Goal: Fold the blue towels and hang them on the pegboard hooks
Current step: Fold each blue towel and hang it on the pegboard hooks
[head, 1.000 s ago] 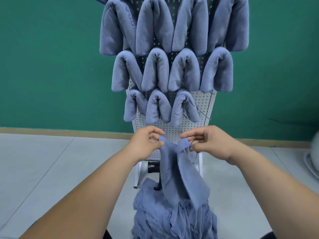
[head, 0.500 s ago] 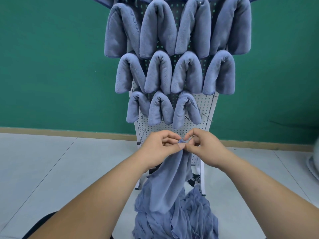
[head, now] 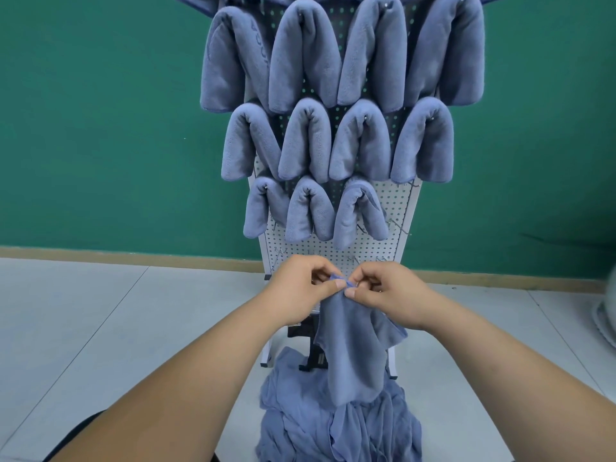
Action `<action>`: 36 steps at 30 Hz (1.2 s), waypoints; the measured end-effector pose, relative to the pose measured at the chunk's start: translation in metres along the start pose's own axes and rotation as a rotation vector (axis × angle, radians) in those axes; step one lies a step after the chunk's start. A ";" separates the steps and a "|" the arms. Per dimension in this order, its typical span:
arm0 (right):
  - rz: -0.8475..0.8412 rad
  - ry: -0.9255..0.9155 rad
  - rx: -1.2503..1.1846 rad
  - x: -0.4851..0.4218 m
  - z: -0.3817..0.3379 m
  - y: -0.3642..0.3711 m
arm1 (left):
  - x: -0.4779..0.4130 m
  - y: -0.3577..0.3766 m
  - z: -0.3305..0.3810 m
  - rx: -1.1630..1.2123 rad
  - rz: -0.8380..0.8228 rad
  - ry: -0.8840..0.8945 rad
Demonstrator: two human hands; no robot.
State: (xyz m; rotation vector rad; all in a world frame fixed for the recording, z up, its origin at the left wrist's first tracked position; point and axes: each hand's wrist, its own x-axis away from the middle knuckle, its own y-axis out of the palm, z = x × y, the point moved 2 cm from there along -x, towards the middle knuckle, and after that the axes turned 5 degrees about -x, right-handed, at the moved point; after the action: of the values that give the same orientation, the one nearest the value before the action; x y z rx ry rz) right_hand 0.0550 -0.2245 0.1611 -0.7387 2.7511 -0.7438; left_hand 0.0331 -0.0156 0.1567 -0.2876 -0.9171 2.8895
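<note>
At six o'clock under the pegboard [head: 398, 201], I see the left hand [head: 300, 288] and right hand [head: 388, 293] both pinching the top corners of a blue towel [head: 353, 351], which hangs limp and light, so corners seem the good grip.

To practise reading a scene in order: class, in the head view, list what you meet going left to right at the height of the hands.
left hand → blue towel, pinched at its top edge by both hands → right hand → white object at the picture's right edge
</note>
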 end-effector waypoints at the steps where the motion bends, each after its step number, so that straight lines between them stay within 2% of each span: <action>1: -0.011 0.000 0.019 0.000 0.001 -0.001 | -0.001 -0.003 0.000 -0.018 0.020 0.010; 4: -0.025 0.053 0.133 0.001 0.010 -0.011 | -0.007 -0.022 -0.006 -0.057 0.148 0.027; 7: 0.072 0.119 0.371 0.007 0.021 -0.034 | -0.011 -0.047 -0.019 -0.035 0.291 -0.015; 13: 0.230 0.109 0.584 0.017 0.037 -0.070 | -0.009 -0.087 -0.046 -0.085 0.440 -0.076; 18: 0.342 -0.040 0.762 0.015 0.034 -0.073 | -0.007 -0.092 -0.048 -0.208 0.458 -0.070; 22: 0.426 0.025 0.899 0.016 0.040 -0.074 | -0.006 -0.093 -0.051 -0.225 0.445 -0.077; 26: 0.513 0.040 0.757 0.015 0.040 -0.074 | -0.004 -0.089 -0.051 -0.302 0.407 -0.100; 30: 0.678 -0.050 0.616 0.020 0.022 -0.080 | -0.004 -0.090 -0.057 -0.417 0.366 -0.138; 36: 0.576 -0.058 0.875 0.015 0.013 -0.069 | -0.003 -0.088 -0.057 -0.477 0.392 -0.205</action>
State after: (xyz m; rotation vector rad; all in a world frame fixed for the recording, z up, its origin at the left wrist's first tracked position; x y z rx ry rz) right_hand 0.0751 -0.2891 0.1853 0.1976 2.0483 -1.5305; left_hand 0.0513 0.0873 0.1630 -0.2260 -1.7711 3.0368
